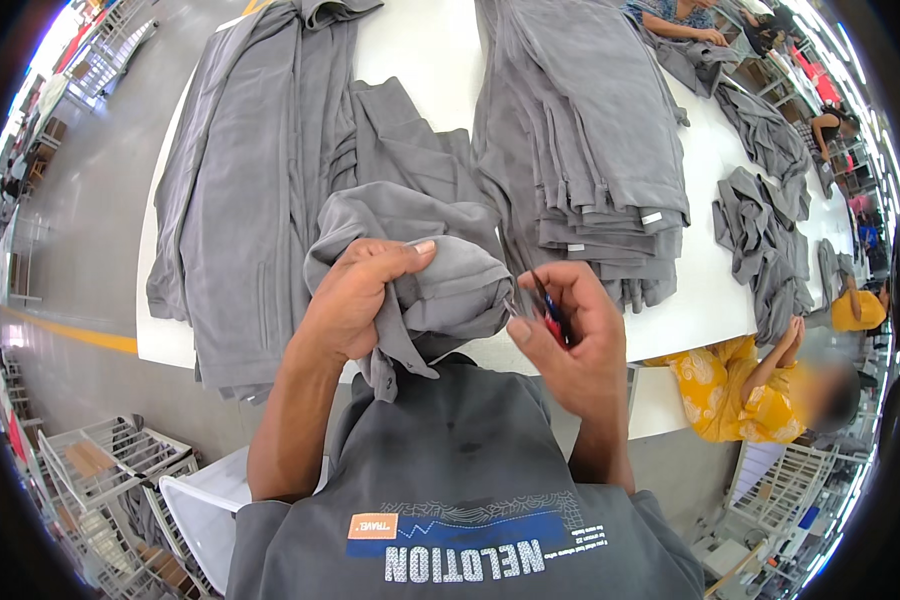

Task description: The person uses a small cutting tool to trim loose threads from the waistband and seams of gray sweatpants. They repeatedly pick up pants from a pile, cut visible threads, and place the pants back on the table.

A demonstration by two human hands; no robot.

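Note:
A grey garment (425,225) is bunched up in front of me, its far part lying over the table. My left hand (355,300) grips it, the thumb stretched across the fabric. At the garment's right edge, my right hand (570,335) is closed around small thread snips (553,318) with dark and red parts. The tips of the snips are close to the cloth edge; whether they touch it I cannot tell. Grey trousers lie in a stack (600,120) beyond my right hand, and another grey pile (245,220) lies to the left.
The white table (410,40) carries all these piles. Crumpled grey garments (760,240) lie along its right side. A person in yellow (740,390) sits close at the right; another person's hand (710,37) works at the far right. White racks (120,460) stand at lower left.

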